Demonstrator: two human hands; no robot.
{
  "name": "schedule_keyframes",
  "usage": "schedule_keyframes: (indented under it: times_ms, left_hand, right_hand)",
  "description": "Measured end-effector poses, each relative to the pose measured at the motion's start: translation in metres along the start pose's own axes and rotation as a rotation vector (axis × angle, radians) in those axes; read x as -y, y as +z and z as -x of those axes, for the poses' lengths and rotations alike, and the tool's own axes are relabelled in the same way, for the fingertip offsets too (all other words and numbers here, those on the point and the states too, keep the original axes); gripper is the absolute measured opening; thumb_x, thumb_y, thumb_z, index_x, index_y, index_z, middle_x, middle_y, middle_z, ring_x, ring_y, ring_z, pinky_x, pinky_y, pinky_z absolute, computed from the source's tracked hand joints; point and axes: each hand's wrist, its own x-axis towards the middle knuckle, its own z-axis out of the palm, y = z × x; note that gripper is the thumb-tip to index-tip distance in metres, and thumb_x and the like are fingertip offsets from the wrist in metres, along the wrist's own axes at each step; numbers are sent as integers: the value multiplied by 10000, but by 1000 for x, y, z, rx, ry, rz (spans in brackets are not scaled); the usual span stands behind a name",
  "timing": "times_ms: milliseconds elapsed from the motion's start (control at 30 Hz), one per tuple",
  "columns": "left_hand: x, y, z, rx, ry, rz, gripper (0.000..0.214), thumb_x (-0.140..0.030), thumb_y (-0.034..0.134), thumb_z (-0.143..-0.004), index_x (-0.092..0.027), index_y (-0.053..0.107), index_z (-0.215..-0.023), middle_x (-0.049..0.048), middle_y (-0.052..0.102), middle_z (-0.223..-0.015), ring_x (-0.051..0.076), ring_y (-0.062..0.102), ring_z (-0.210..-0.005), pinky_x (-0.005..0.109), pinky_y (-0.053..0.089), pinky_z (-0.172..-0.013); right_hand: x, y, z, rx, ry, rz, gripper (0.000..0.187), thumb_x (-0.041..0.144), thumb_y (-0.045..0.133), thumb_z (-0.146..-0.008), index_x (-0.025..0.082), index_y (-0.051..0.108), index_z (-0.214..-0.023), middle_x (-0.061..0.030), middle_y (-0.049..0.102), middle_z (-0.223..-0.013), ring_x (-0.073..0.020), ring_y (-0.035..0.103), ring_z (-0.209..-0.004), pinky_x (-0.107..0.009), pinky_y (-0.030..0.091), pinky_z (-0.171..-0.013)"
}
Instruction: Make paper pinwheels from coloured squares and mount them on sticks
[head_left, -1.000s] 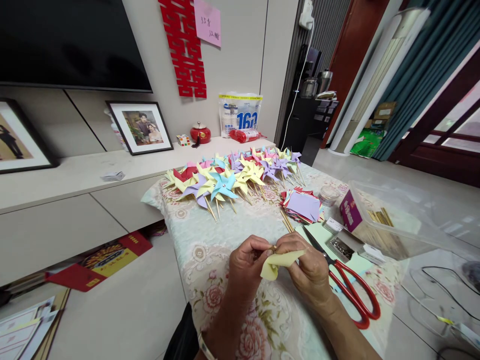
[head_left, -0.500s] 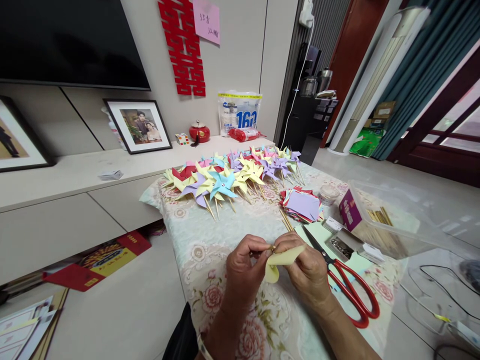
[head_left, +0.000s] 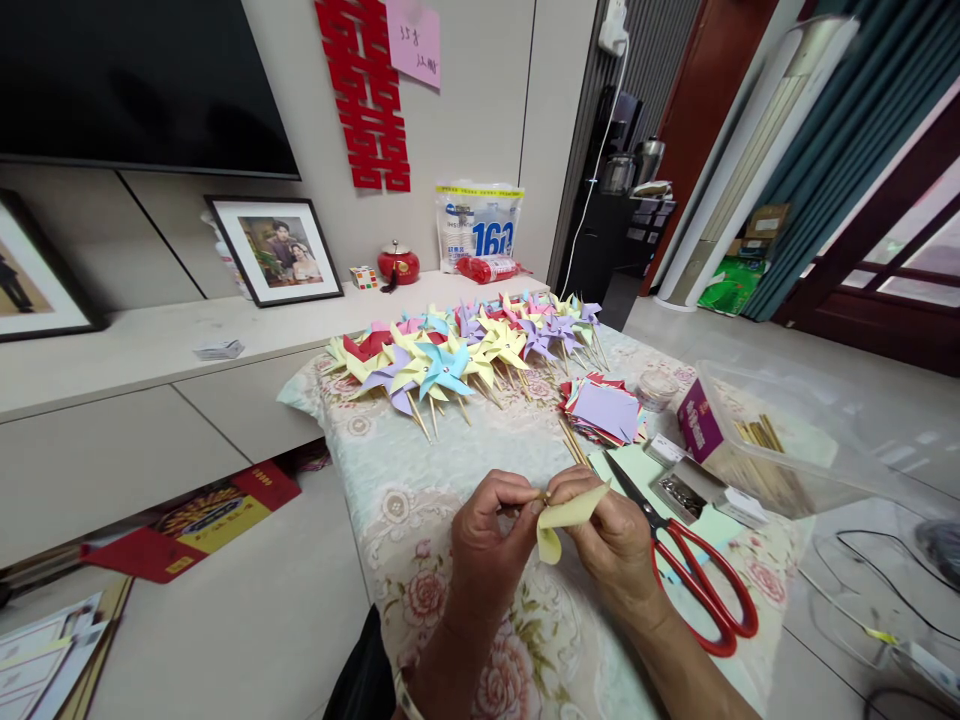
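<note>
Low over the front of the table, my left hand (head_left: pixel 491 530) and my right hand (head_left: pixel 611 535) meet with fingertips close together. Between them a pale yellow paper pinwheel (head_left: pixel 566 515) shows edge-on, its blades curled, pinched by my right hand. My left thumb and forefinger close on a small brownish piece at its back, mostly hidden by the fingers. Beside my right hand lie red-handled scissors (head_left: pixel 694 565), blades pointing away. Beyond my hands, several thin wooden sticks (head_left: pixel 574 442) lie near a stack of coloured paper pieces (head_left: pixel 604 410).
Finished pinwheels on sticks (head_left: pixel 465 350) crowd the table's far side. To the right are a small open box of metal fasteners (head_left: pixel 681 492) on green paper and a clear plastic bin (head_left: pixel 780 465) holding sticks. A flowered cloth (head_left: pixel 420 530) covers the table. Cables (head_left: pixel 862 570) trail on the floor.
The yellow pinwheel has tilted slightly and shifted a little to the right between my fingers. Both hands keep nearly the same place and grip.
</note>
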Motion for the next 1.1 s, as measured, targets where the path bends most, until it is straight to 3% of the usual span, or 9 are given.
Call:
schedule_keyframes:
  times_ms: [200,900,1000,1100]
  left_hand:
    - [2,-4,-1,69,54,-61,29,-184,698,-844,-185,702,-815,36,651,-794,163,616,-745,268,477,-677]
    - [0,-4,-2,77,182,-142,76,-110,662,-858,-185,676,-863,24,644,-813,146,624,-756,250,489,-683]
    - [-1,-4,-2,72,209,-169,102,-85,663,-842,-183,674,-867,20,646,-810,142,629,-743,242,491,-666]
    - [-2,-3,-2,65,229,-177,146,-50,685,-802,-182,671,-860,13,645,-806,140,625,-731,239,491,-658]
  right_hand:
    - [-1,2,2,-18,38,-15,144,131,578,-923,213,644,-824,-25,666,-748,-177,644,-710,-289,523,-647]
    - [-4,4,7,-56,69,12,112,125,622,-904,230,658,-910,-9,685,-791,-160,658,-715,-258,520,-662]
    - [-4,4,8,-71,90,30,200,101,643,-884,249,679,-1014,-3,715,-814,-156,673,-716,-252,529,-662]
    - [-4,4,6,-67,23,17,251,67,623,-879,266,702,-1009,-3,735,-822,-171,682,-760,-281,540,-719]
